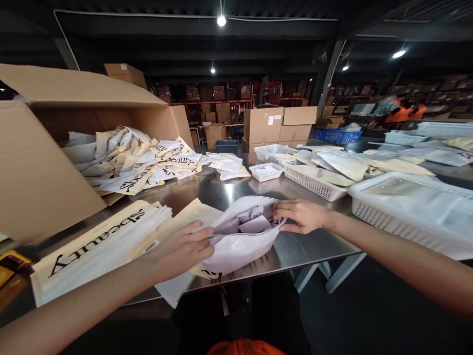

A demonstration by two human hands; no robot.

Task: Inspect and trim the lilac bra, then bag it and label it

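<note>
While the white pouch [240, 246] lies at the bench's [221, 191] near edge, the left hand's [183, 249] grip pinches one lip. The right hand [303, 215] pinches the other.

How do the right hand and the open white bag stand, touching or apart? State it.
Touching. The head view shows the right hand pinching the white bag at its open rim.
</note>
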